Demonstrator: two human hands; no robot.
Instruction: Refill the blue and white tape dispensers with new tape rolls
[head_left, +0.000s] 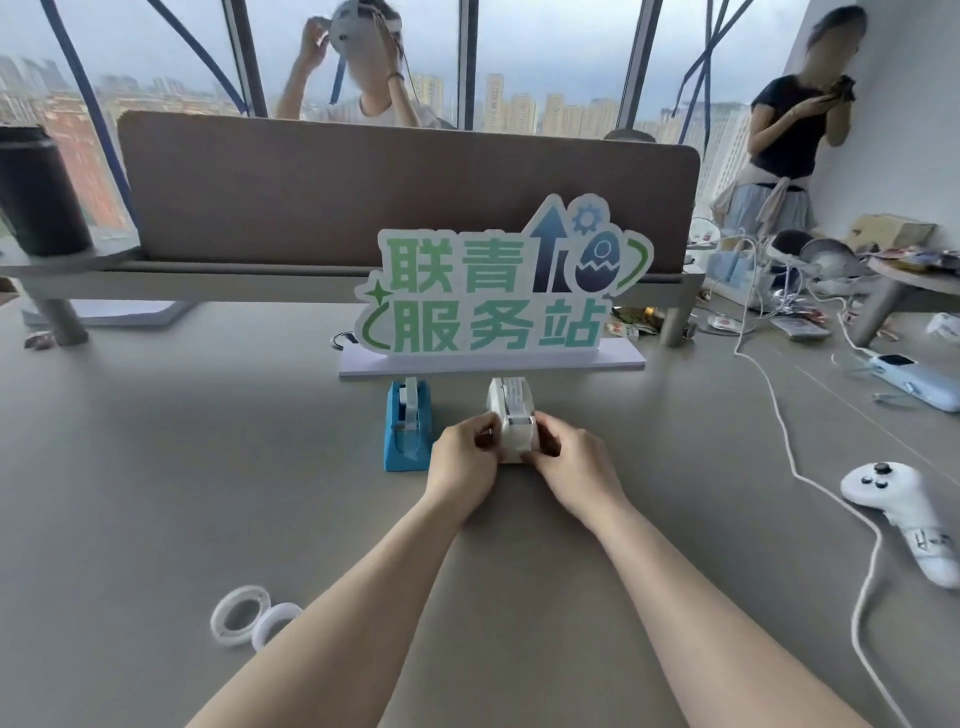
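Two empty-looking tape cores (254, 621) lie nearest on the surface (156, 467), left of the forearms. Both hands work the white dispenser (511, 421): left hand (462, 457) pinches its left side, right hand (566, 462) pinches the front lower corner, fingers curled tight. Blue dispenser (409, 431) sits just beside it on the left, tape apparently loaded. Looks like the final step: seating or threading the white one's roll. Next move likely needs tape drawn over the cutter while the base is held down. Sign (493, 291) stands close behind; white controller (898, 509) and cord well right. Plenty of open room toward the camera.
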